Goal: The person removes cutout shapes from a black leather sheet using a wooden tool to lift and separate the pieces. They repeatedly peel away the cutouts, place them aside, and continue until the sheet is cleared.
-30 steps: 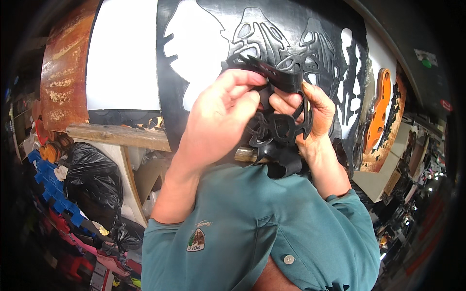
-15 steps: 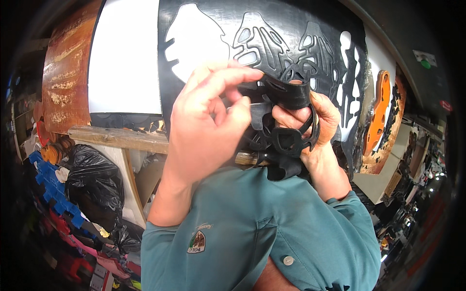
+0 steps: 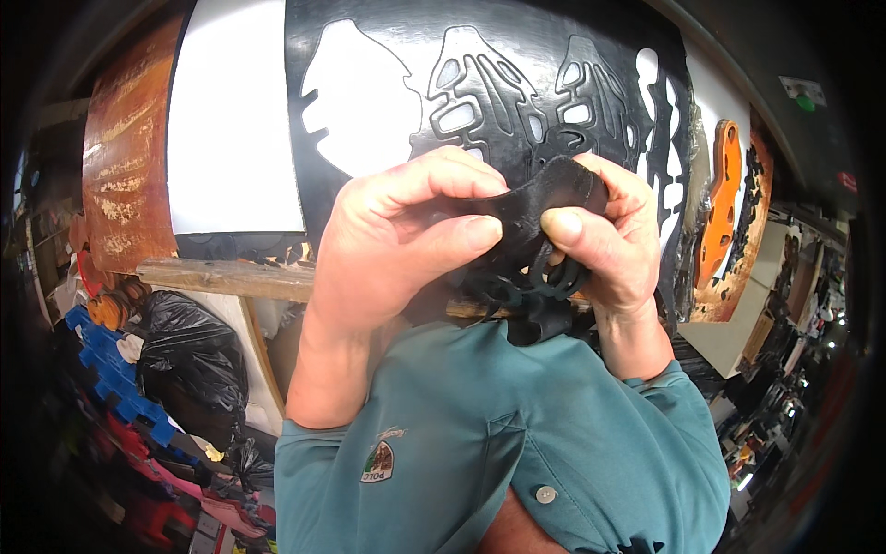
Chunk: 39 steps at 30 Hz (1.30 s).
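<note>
A big black sheet (image 3: 480,102) with cut-out shapes fills the upper middle of the view, some of the shapes punched right through so that white shows, others only outlined and not yet pushed out. Left of it stands a white panel (image 3: 231,120) and a worn brown board (image 3: 120,157); to the right an orange cut-out piece (image 3: 724,203) leans against another brown sheet. A rough wooden rail (image 3: 221,277) runs under the sheets, with a black plastic bag (image 3: 189,360) and blue interlocking pieces (image 3: 111,369) stacked lower left. The person's green shirt (image 3: 480,452) takes up the lower middle. In front of the sheet, both hands are raised close to the camera around a black cut-out piece (image 3: 531,208), flexible and strappy, with loops hanging below it. The left hand (image 3: 397,240) has its fingers curled over the top and its thumb pressed against the piece's left edge, pinching it; the right hand (image 3: 609,240) pinches the right side between thumb and forefinger, the other fingers wrapped behind. The piece is bent into a curve between the two grips and is held free of the big sheet, so separating it looks done. Judging by the bending and the dangling loops, the working or cleaning of this piece seems midway, and several outlined shapes in the sheet still look uncut.
</note>
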Available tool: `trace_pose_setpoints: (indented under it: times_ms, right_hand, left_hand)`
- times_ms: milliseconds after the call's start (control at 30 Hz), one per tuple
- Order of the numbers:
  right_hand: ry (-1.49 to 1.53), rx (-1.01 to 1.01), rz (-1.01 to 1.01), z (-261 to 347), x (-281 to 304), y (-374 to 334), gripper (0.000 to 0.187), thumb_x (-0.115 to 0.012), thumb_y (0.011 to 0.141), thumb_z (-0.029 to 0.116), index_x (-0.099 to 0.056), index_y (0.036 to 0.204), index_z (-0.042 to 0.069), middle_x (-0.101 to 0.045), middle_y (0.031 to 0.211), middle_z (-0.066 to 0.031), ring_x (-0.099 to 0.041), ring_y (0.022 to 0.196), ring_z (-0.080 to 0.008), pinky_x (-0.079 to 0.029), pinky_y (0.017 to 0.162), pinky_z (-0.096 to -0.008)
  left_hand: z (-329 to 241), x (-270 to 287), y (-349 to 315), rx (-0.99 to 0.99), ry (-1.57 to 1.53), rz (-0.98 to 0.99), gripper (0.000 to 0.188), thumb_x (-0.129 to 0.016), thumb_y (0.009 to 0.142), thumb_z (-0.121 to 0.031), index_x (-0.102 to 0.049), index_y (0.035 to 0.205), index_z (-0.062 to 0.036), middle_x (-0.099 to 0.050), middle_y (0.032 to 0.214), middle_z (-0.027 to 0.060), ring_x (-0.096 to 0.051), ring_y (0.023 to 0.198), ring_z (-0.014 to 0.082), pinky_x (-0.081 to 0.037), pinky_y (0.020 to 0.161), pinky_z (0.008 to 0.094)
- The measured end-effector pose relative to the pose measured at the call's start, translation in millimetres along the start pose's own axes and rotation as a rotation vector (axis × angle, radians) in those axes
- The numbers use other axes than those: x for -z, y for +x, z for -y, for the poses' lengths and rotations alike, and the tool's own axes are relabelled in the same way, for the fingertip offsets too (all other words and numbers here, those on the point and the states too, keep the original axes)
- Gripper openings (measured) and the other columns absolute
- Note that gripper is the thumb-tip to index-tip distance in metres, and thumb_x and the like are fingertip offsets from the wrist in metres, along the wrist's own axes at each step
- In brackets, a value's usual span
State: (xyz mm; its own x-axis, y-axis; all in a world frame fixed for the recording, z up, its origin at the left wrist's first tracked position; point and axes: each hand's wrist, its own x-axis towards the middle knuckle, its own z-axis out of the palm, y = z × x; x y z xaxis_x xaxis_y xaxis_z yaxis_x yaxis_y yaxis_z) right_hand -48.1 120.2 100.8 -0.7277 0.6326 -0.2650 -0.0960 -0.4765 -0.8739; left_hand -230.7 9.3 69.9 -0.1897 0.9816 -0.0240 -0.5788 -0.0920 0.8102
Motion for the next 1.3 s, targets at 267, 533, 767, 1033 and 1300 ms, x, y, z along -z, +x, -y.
trace_pose_setpoints:
  times_ms: [267,533,767,1033,1300]
  right_hand:
    - [-0.337,0.261,-0.109,-2.1,-7.0,-2.3,0.013,-0.080,0.088,-0.002,-0.075,0.100,-0.002,-0.072,0.083,0.0008,-0.061,0.073,-0.0014,-0.049,0.063,-0.0200]
    - [-0.327,0.210,-0.133,-3.1,-7.6,-1.9,0.013,-0.082,0.087,-0.002,-0.075,0.098,-0.001,-0.072,0.081,0.0015,-0.062,0.072,-0.0014,-0.049,0.062,-0.0199]
    - [-0.335,0.207,-0.142,-7.1,-2.7,-0.4,0.014,-0.083,0.087,0.000,-0.074,0.097,-0.001,-0.072,0.081,0.0014,-0.061,0.071,-0.0014,-0.049,0.060,-0.0196]
    - [-0.144,0.094,-0.068,-14.0,-6.0,7.9,0.010,-0.082,0.091,0.002,-0.075,0.098,-0.001,-0.072,0.081,0.0010,-0.062,0.071,-0.0021,-0.048,0.061,-0.0199]
    - [-0.166,0.120,-0.078,-12.8,-12.4,10.3,0.011,-0.081,0.092,0.001,-0.075,0.101,-0.002,-0.074,0.084,0.0002,-0.063,0.072,-0.0024,-0.050,0.062,-0.0205]
  left_hand:
    - [4.7,5.4,-2.7,0.170,-0.122,-0.046,0.021,-0.075,0.094,0.004,-0.071,0.115,0.0032,-0.070,0.112,0.0060,-0.066,0.102,0.0111,-0.055,0.091,0.0279]
    - [10.4,8.1,-1.0,-0.070,-0.030,-0.065,0.016,-0.076,0.091,0.008,-0.073,0.106,0.0026,-0.068,0.112,0.0095,-0.065,0.107,0.0165,-0.054,0.095,0.0298]
    - [-2.1,9.8,-6.7,0.084,0.201,-0.058,0.013,-0.074,0.089,0.011,-0.075,0.100,0.0043,-0.065,0.119,0.0115,-0.063,0.110,0.0183,-0.052,0.099,0.0327]
    - [17.9,8.3,-7.2,0.109,-0.300,-0.018,0.015,-0.066,0.099,-0.004,-0.074,0.106,0.0068,-0.059,0.132,0.0121,-0.058,0.121,0.0201,-0.046,0.107,0.0356]
    - [17.6,7.1,-10.5,0.101,-0.451,0.013,0.023,-0.067,0.099,-0.006,-0.074,0.115,0.0096,-0.056,0.138,0.0074,-0.061,0.122,0.0202,-0.049,0.106,0.0358]
